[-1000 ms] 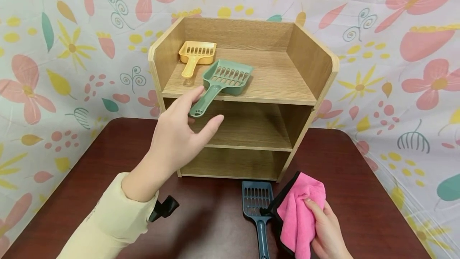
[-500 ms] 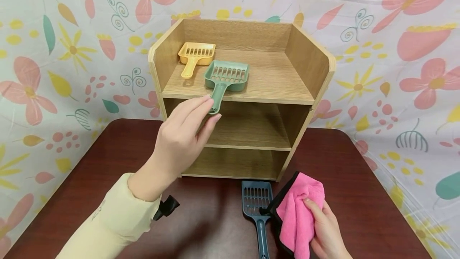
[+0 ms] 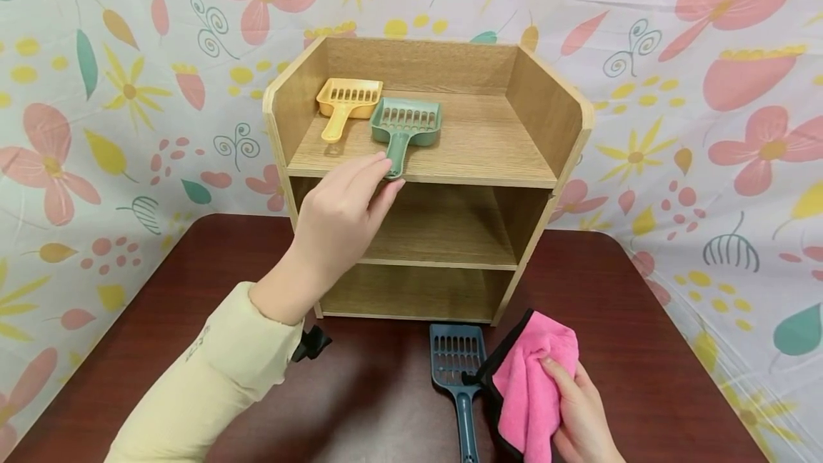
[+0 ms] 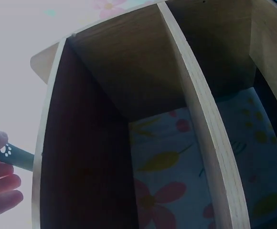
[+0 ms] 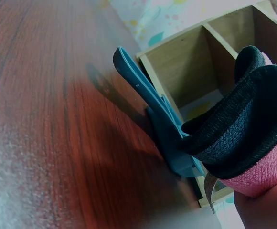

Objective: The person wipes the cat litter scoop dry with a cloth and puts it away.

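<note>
Pinching the handle [image 3: 398, 152] of the green litter scoop [image 3: 401, 136] over the top shelf [image 3: 482, 156], your left hand [image 3: 341, 206] should settle it clear of the yellow litter scoop [image 3: 343, 108]; right hand [image 3: 581, 406] grips pink cloth [image 3: 534, 391].

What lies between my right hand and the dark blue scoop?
In the head view, the pink cloth, gripped by the right hand, lies between that hand and the dark blue scoop. Whether cloth and scoop touch is unclear.
</note>
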{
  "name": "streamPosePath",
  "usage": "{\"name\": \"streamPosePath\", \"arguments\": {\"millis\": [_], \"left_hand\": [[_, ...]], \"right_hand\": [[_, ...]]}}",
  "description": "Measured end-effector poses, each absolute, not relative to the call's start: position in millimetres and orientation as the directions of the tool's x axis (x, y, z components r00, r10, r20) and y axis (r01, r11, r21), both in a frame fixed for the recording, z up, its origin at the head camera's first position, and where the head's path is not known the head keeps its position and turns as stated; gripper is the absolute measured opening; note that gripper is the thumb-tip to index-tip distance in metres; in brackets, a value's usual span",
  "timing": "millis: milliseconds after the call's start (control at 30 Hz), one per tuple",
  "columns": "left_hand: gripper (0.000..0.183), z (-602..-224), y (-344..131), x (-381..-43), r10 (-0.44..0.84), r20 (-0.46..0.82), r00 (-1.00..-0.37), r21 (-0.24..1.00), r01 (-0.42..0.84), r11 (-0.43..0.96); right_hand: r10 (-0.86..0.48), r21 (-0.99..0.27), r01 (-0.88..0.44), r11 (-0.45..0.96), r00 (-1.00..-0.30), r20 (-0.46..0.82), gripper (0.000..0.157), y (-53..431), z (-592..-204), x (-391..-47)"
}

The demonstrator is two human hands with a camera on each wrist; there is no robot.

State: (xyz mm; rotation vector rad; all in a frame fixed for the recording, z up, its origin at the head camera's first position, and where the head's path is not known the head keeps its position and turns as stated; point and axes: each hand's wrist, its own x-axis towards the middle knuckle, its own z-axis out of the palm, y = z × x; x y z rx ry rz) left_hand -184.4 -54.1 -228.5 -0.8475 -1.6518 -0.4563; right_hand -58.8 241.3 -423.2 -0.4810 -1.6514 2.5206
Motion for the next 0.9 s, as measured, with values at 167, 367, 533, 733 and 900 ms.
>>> {"name": "streamPosePath", "arguments": {"millis": [167,367,533,733,900], "left_hand": [[0.019,-226.5,-51.4,-190.8,0.289,0.948,-0.134,-0.106,0.722,0.683],[0.018,-222.4,-48.5,-197.1,0.280,0.941,-0.190,-0.062,0.715,0.696],[0.016,-219.0,-45.3,-201.0,0.281,0.929,-0.240,-0.035,0.701,0.712],[0.012,-213.8,-40.6,-204.7,0.295,0.899,-0.322,0.002,0.679,0.735],[0.013,-208.9,-37.7,-207.2,0.292,0.875,-0.387,0.035,0.652,0.758]], "right_hand": [[0.233,-0.908,0.096,-0.408,-0.951,-0.205,0.011,240.6,-424.5,-58.0],[0.233,-0.912,0.092,-0.400,-0.952,-0.199,0.011,240.2,-425.2,-56.9],[0.237,-0.914,0.086,-0.397,-0.952,-0.192,0.012,239.9,-425.7,-56.6],[0.221,-0.911,0.070,-0.407,-0.960,-0.173,0.012,239.4,-426.7,-56.8],[0.234,-0.914,0.091,-0.395,-0.952,-0.196,0.011,238.6,-425.9,-57.3]]}}
